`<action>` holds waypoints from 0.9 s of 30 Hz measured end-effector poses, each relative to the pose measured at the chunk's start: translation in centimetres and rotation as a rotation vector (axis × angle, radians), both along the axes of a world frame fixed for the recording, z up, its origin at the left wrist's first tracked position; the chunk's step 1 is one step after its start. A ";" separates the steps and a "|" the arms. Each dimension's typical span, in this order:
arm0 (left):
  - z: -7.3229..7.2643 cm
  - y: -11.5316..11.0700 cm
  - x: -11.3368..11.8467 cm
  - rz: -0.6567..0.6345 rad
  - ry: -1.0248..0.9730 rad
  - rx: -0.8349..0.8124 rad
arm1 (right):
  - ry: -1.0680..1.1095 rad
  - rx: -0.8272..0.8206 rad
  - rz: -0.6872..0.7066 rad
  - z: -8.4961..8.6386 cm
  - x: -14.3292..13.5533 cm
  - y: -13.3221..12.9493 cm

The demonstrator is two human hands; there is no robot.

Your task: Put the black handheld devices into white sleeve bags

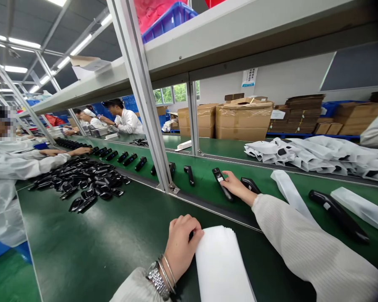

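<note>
My left hand [183,240], with a watch and bangles at its wrist, has its fingers curled and pinched at the upper left corner of a stack of white sleeves [222,264] on the green bench. Reaching over the belt, my right hand [234,184] has its thumb and fingers on a black handheld device [221,178] with a small white label. Partly behind that hand lies another black device [250,183]. Farther right, a larger-looking black device [340,216] lies between a white sleeve [291,195] and a second white sleeve [362,207].
A metal post [145,92] rises at the bench edge, under a low shelf [255,37]. Black parts [94,180] are heaped at left, where a co-worker's sleeve [28,167] reaches in. Wrapped devices [321,155] lie piled beyond the belt [204,167].
</note>
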State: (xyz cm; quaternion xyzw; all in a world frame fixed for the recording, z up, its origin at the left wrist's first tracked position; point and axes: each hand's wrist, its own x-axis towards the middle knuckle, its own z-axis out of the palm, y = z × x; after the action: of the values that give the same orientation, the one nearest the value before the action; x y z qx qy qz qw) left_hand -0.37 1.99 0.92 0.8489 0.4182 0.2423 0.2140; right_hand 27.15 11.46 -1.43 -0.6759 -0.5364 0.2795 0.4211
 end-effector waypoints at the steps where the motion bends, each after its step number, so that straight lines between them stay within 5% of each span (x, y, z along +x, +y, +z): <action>1: 0.0 -0.1 0.1 -0.008 -0.002 0.021 | 0.059 0.019 0.020 0.0 -0.4 -0.8; 10: 0.4 -0.6 0.3 -0.081 -0.040 0.079 | 0.651 0.288 0.241 3.1 -5.3 -7.7; 23: 0.8 -1.6 0.3 -0.046 -0.282 0.117 | 0.456 0.156 0.495 2.5 -9.3 -10.9; 27: 1.2 -1.5 0.5 0.086 -0.456 0.170 | 0.469 -0.045 0.727 2.9 -10.8 -12.6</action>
State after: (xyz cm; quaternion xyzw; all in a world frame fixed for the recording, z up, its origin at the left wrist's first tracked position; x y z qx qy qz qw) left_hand 0.13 0.52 2.07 0.7687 0.3728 0.4707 0.2203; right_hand 16.35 -1.14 1.47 -0.3706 -0.6231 0.5672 0.3907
